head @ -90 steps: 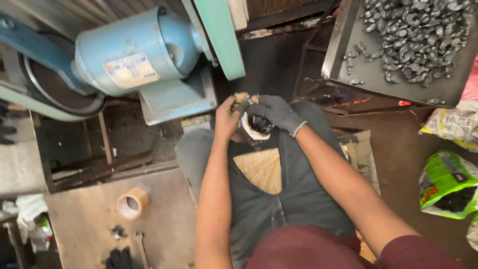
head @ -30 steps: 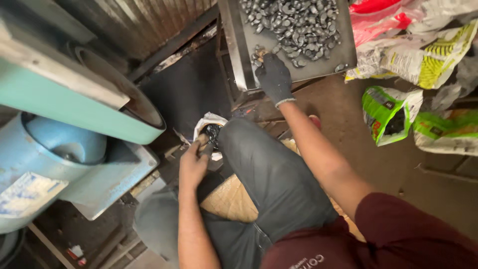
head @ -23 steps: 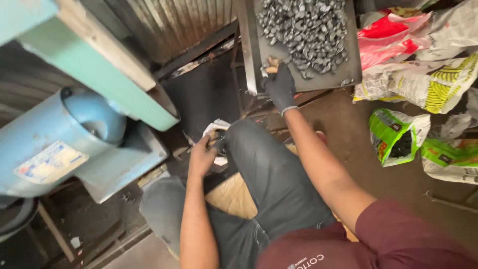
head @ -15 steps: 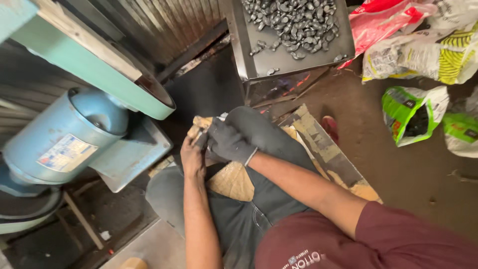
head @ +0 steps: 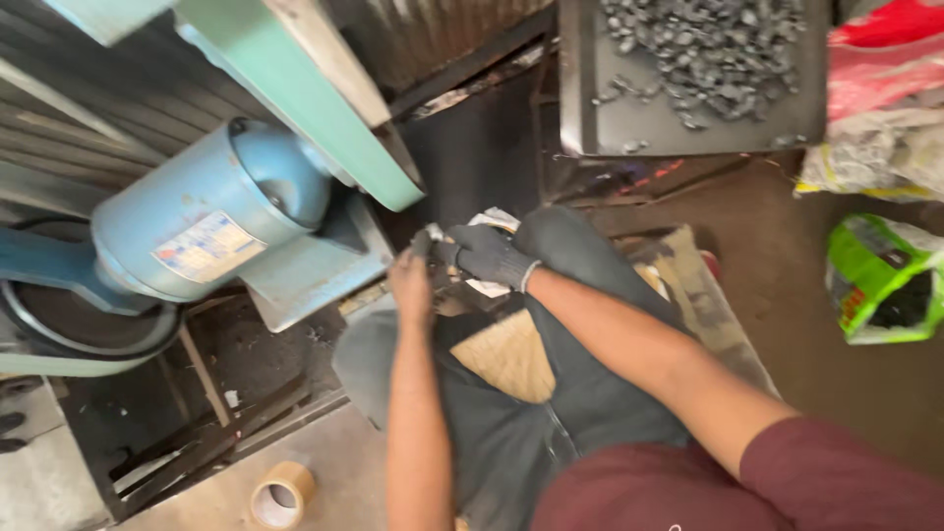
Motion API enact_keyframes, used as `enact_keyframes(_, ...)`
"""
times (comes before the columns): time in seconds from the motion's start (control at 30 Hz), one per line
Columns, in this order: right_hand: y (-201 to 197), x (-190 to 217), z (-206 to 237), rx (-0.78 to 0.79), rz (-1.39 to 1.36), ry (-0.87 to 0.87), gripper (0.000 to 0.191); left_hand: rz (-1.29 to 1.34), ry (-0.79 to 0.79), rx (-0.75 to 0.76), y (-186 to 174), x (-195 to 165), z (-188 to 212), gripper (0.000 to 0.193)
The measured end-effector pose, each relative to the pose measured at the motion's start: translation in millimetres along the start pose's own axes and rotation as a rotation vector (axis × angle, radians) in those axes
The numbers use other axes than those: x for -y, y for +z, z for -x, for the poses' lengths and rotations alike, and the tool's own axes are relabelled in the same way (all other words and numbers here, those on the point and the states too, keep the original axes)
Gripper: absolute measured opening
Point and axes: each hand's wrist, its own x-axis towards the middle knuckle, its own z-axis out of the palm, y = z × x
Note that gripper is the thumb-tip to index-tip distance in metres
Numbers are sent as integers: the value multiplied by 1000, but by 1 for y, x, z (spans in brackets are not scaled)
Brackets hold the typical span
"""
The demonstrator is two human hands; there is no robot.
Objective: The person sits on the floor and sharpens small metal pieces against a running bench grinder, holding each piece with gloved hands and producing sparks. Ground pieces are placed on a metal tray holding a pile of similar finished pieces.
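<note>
Both hands are meeting over the knees on a small part.

The part [head: 434, 254], dark and too blurred to give a long axis, is sitting between the bare left hand [head: 413, 285] and the gloved right hand [head: 489, 258]. Both are curling their fingers around it, equally near, above a white cloth [head: 489, 287]. Left, a blue motor [head: 211, 221] is wearing a pale rectangular label [head: 207, 246]. Up right, a tray [head: 590, 108] of grey pieces; beyond it, red [head: 880, 64] and green [head: 880, 280] bags; tape [head: 280, 495] below.

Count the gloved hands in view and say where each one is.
1. Only the right hand wears a dark glove, above the knees by the white cloth. The left hand beside it is bare. No other hands show.
</note>
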Motion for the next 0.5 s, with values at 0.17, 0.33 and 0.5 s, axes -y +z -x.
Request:
enact_keyframes(0.17, 2, -19, -45, -17, -197, -17, 30, 636, -101, 98, 7, 31, -15, 47)
enact_keyframes(0.33, -6, -10, -62, -73, -51, 57, 30, 751, -130, 243, 15, 8, -14, 53)
enact_keyframes(0.5, -17, -9, -22, 29, 129, -108, 34, 378, 167, 216, 7, -10, 26, 49)
